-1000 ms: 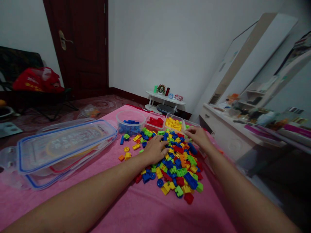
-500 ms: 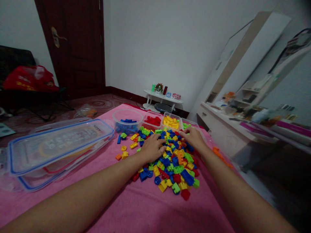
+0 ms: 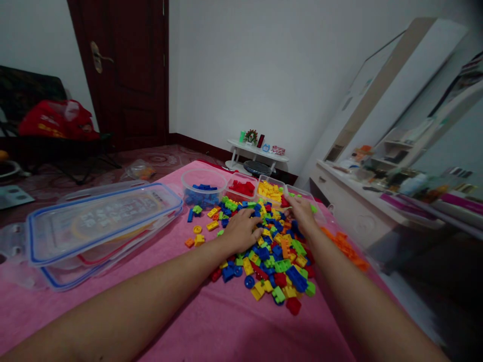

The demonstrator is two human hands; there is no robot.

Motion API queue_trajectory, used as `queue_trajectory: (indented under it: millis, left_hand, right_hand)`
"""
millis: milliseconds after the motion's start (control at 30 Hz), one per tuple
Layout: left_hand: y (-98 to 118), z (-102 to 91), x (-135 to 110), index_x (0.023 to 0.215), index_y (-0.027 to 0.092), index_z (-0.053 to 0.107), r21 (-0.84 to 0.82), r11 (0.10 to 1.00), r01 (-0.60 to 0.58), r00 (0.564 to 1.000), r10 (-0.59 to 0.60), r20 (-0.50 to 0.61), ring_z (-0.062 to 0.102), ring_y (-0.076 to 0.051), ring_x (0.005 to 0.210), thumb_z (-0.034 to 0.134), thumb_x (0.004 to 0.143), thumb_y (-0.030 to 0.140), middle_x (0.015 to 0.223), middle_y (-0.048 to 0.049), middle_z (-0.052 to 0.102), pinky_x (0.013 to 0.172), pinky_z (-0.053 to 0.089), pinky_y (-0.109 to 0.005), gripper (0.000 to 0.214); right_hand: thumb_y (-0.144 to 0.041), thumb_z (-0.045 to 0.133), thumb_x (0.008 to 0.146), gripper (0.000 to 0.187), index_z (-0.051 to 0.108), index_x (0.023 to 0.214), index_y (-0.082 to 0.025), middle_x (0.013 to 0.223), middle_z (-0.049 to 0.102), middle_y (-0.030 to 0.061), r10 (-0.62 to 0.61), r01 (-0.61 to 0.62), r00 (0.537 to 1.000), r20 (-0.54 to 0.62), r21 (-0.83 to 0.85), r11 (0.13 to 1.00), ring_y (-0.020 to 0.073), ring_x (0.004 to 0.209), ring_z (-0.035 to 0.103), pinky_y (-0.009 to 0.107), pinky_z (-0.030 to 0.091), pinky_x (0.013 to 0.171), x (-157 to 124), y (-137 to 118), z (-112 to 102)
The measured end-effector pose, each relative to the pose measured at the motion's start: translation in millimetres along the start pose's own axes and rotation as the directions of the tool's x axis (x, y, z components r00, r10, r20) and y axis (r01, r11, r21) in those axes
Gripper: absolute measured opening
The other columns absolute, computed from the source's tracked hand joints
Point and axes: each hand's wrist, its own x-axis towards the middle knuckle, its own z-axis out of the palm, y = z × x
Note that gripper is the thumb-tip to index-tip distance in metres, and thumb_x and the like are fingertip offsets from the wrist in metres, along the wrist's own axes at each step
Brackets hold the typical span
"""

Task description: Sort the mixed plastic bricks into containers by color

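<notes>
Head cam: L hand [image 3: 242, 232] is lying on mixed brick pile [image 3: 271, 254], fingers loosely open, hiding whatever's beneath. R hand [image 3: 300, 212] is hanging at pile's far R edge, partly blocking green-pc tub [image 3: 305, 192]; can't tell if it's gripping anything. Orange bricks [image 3: 345, 250] are sitting beside R forearm [image 3: 364, 281], which is running out of frame. Pile's sitting on pink cloth [image 3: 215, 322].

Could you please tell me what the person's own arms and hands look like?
The left hand and right hand are bare, without gloves. The left forearm and right forearm show no sleeve, watch or bracelet. No ring can be made out.
</notes>
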Motion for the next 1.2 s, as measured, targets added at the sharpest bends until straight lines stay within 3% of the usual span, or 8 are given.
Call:
queue_trajectory:
  millis: [167,400,600,700,800,933,1100,1200]
  left_hand:
    - [0,0.4,1,0.114,0.022,0.063,0.001,1.0,-0.001,1.0,0.001,0.005,0.042,-0.026,0.121,0.046,0.085,0.04,0.13,-0.009,0.048,0.104,0.034,-0.04,0.037]
    - [-1,2.7,1,0.114,0.021,0.063,0.022,0.999,-0.028,0.999,0.028,-0.015,0.043,-0.026,0.12,0.045,0.086,0.04,0.128,-0.0104,0.049,0.103,0.035,-0.04,0.038]
    - [0,-0.1,1,0.113,0.02,0.063,0.003,1.0,-0.028,1.0,0.028,-0.014,0.045,-0.026,0.118,0.046,0.086,0.038,0.126,-0.0109,0.05,0.102,0.037,-0.04,0.037]
    - [1,-1.8,1,0.112,0.017,0.061,-0.047,0.999,-0.018,0.999,0.017,-0.029,0.048,-0.025,0.114,0.046,0.086,0.039,0.12,-0.012,0.053,0.1,0.039,-0.038,0.038]
    - [1,-1.5,2,0.115,0.015,0.058,-0.115,0.993,0.018,0.997,-0.026,-0.068,0.051,-0.024,0.109,0.047,0.085,0.038,0.115,-0.0118,0.056,0.097,0.041,-0.038,0.039]
    - [-2,1.1,4,0.115,0.015,0.058,-0.202,0.979,0.023,0.99,-0.051,-0.132,0.049,-0.023,0.112,0.049,0.085,0.033,0.119,-0.012,0.054,0.099,0.039,-0.038,0.036]
    - [-4,-0.5,6,0.08,0.014,0.068,-0.258,0.966,-0.003,0.986,-0.04,-0.159,0.047,-0.024,0.118,0.051,0.082,0.022,0.123,-0.0123,0.053,0.102,0.036,-0.036,0.018]
    - [-2,-8.0,8,0.08,0.015,0.067,-0.308,0.951,-0.014,0.977,-0.052,-0.207,0.051,-0.023,0.113,0.05,0.08,0.017,0.116,-0.0116,0.058,0.099,0.039,-0.036,0.017]
  right_hand:
    - [-0.048,0.056,0.072,0.037,0.059,0.09,-0.016,0.065,0.065,0.0025,-0.078,0.076,0.997,-0.022,-0.095,0.993,0.013,0.048,0.058,0.022,0.041,0.046,9,-3,10]
    - [-0.037,0.067,0.063,0.023,0.065,0.071,-0.016,0.065,0.063,0.0017,-0.177,0.197,0.98,0.093,-0.313,0.929,0.0143,0.061,0.056,0.024,0.037,0.055,18,-1,33]
    - [-0.029,0.068,0.061,0.014,0.063,0.066,-0.017,0.059,0.061,0.0006,-0.218,0.254,0.966,0.136,-0.375,0.891,0.0136,0.059,0.054,0.024,0.034,0.056,7,-15,36]
    - [-0.036,0.061,0.07,0.02,0.063,0.072,-0.017,0.064,0.063,0.0018,-0.262,0.274,0.962,0.082,-0.314,0.909,0.0142,0.061,0.055,0.024,0.037,0.057,-6,-29,33]
    - [-0.041,0.058,0.073,0.026,0.062,0.074,-0.016,0.065,0.063,0.0023,-0.307,0.303,0.952,-0.004,-0.13,0.944,0.0148,0.06,0.055,0.025,0.038,0.056,-22,-46,30]
    - [-0.036,0.058,0.073,0.021,0.061,0.074,-0.015,0.066,0.063,0.002,-0.327,0.325,0.945,0.015,0.064,0.943,0.0146,0.06,0.055,0.025,0.04,0.056,-43,-57,29]
    - [-0.025,0.059,0.069,0.01,0.062,0.071,-0.015,0.066,0.062,0.0006,-0.384,0.387,0.908,0.169,0.02,0.922,0.0143,0.062,0.055,0.025,0.04,0.059,-57,-58,26]
    - [-0.025,0.06,0.069,0.012,0.064,0.074,-0.015,0.069,0.064,0.0015,-0.393,0.4,0.906,0.156,-0.018,0.916,0.015,0.064,0.057,0.026,0.041,0.061,-60,-62,19]
